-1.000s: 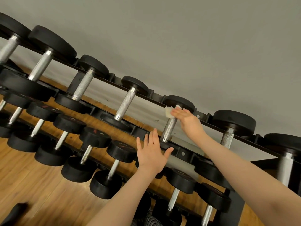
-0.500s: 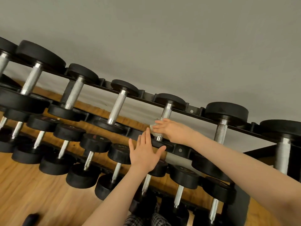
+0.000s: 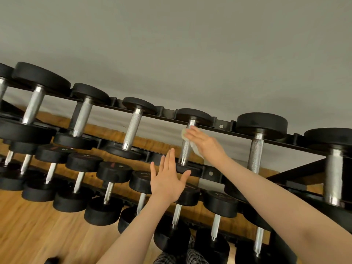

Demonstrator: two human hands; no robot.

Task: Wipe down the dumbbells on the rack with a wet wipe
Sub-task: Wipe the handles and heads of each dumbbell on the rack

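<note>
Head view: right hand [image 3: 204,142] is pressing a crumpled white wet wipe [image 3: 196,148] against the knurled steel handle of a top-row dumbbell [image 3: 187,141], fingers nearly straight, the wipe trapped under them.
Left hand [image 3: 168,180]: is hovering flat with fingers spread, holding nothing, hiding part of that dumbbell's lower black head.
Rack [image 3: 221,126]: black steel rails are carrying round, matte dumbbells above a wood floor [image 3: 28,225].
</note>
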